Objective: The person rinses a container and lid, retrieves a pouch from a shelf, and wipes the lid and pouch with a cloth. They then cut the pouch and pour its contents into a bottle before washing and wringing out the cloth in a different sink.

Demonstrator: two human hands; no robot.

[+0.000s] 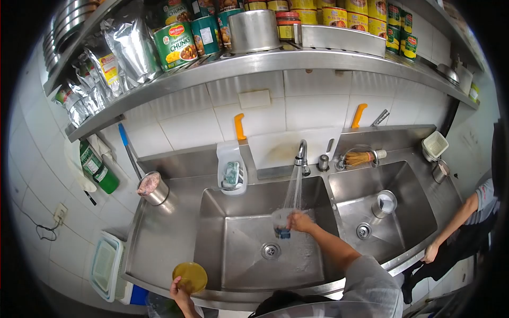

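My left hand (183,292) is closed on the edge of a round, flat yellow lid (192,275), held at the front rim of the large sink (233,275). Over that sink's basin, my right hand (300,221) grips a small clear container (280,217) with something blue at its lower end. Water from the running faucet (302,153) streams down onto the container and splashes in the basin. The large sink's drain (271,250) lies below and slightly left of my right hand.
A metal cup (384,203) stands in the smaller right sink (344,212). A metal pot (154,188) sits on the left counter, and a white caddy (231,169) with a sponge hangs behind. Cans fill the shelf (238,66) above. Another person (461,228) stands at the right.
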